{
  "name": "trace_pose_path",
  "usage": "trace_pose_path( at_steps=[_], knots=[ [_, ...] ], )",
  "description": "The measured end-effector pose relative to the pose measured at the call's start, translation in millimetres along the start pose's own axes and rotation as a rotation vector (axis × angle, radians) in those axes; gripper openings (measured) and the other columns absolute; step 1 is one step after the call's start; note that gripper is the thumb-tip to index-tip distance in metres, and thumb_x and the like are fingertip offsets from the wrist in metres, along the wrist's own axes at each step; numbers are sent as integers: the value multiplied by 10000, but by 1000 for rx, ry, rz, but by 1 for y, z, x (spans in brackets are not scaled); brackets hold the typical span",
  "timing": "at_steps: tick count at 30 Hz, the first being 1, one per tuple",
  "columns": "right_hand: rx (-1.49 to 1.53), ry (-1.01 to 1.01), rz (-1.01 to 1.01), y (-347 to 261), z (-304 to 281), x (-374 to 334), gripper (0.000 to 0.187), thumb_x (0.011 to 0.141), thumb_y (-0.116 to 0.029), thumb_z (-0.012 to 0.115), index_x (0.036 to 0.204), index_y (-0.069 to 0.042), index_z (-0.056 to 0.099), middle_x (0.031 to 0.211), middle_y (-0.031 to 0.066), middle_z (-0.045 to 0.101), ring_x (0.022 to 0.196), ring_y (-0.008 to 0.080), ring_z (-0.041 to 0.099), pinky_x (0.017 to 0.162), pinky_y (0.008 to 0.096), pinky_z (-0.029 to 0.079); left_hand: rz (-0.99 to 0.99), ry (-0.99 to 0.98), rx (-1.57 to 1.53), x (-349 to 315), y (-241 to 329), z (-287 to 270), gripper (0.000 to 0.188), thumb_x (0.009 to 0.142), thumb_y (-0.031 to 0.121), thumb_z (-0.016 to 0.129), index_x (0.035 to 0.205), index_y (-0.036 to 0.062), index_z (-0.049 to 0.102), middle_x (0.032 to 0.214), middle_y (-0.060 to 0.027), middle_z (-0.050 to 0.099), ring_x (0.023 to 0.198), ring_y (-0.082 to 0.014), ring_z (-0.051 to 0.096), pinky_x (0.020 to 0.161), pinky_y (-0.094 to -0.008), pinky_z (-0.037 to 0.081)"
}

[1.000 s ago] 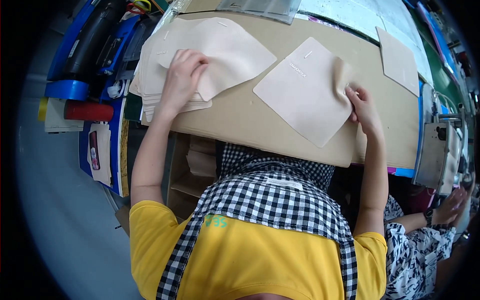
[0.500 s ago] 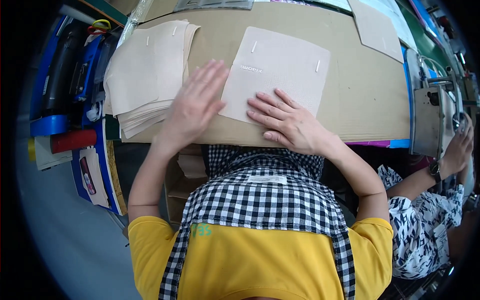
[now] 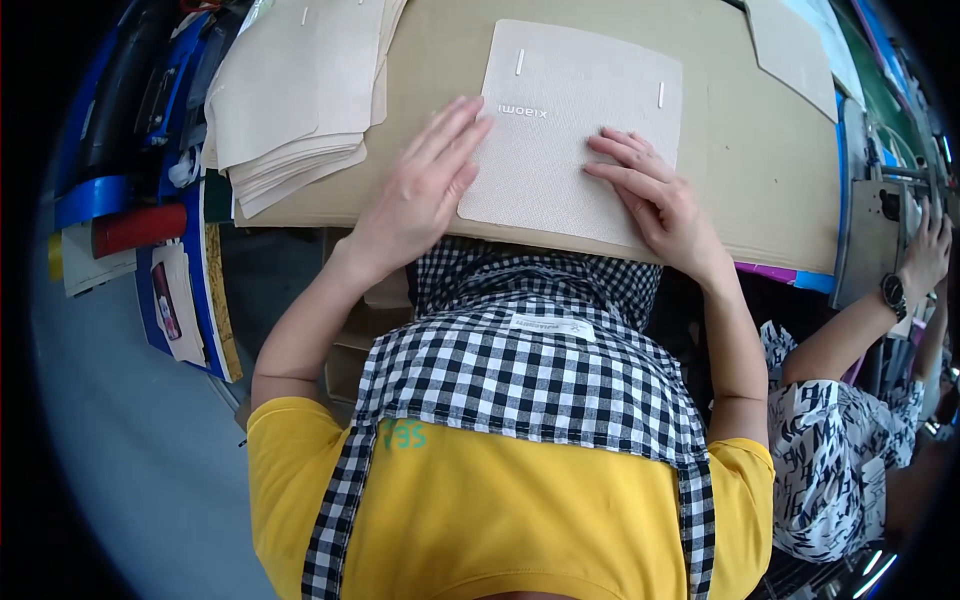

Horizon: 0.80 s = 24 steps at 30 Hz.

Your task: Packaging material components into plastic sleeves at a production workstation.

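A beige textured sheet point(image 3: 560, 175) with rounded corners, two small white strips near its far corners and a pale printed mark lies flat on the cardboard-topped table point(image 3: 760, 170). Beside its left edge is my left hand point(image 3: 425, 185), fingers stretched out, the tips at the sheet's edge. My right hand point(image 3: 655, 200) rests over the right part of the sheet, fingers spread and slightly bent, grasping nothing. To the left sits a stack of similar beige sheets point(image 3: 290, 110), its edges unevenly fanned.
Another beige sheet point(image 3: 790, 55) lies at the table's far right. A co-worker's hand point(image 3: 925, 250) with a wristwatch is by a metal machine point(image 3: 870, 235) on the right. At the left stand blue holders, a red roll point(image 3: 140, 230) and a board with a phone-like picture point(image 3: 170, 305).
The view has shifted, so the table sits higher in it. My right hand has moved to the sheet's right side, and its fingers have bent more. My left hand stays near the left edge.
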State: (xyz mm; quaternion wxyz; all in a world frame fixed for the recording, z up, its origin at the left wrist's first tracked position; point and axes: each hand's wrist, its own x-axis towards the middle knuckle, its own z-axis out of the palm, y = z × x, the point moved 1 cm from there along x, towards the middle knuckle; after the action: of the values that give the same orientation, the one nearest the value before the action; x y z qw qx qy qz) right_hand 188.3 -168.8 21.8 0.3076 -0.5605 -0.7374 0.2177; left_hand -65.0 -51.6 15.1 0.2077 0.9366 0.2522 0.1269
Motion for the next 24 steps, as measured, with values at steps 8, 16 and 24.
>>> trace_pose_path(
  at_steps=[8,16,24],
  knots=[
    [-277,28,-142,-62,30,20,235,772,-71,669,1007,-73,663,1034,65,652,987,240,596,920,389,467,249,239,139,84,-25,3,466,1005,254,401,1447,110,360,1504,-66,343,1409,-195,274,1191,-375,168],
    [-92,-167,-59,-51,46,42,164,803,-146,671,931,-54,622,886,63,600,779,186,557,712,285,488,284,117,269,92,-39,41,539,1014,423,290,1456,120,340,1533,-23,287,1425,-152,224,1202,-360,91],
    [-921,-193,-551,-78,43,25,44,817,-94,580,809,-51,572,725,64,558,612,160,513,569,269,456,461,342,389,107,-52,53,505,1016,403,301,1415,98,366,1419,-40,372,1299,-162,317,1102,-338,196]
  ],
)
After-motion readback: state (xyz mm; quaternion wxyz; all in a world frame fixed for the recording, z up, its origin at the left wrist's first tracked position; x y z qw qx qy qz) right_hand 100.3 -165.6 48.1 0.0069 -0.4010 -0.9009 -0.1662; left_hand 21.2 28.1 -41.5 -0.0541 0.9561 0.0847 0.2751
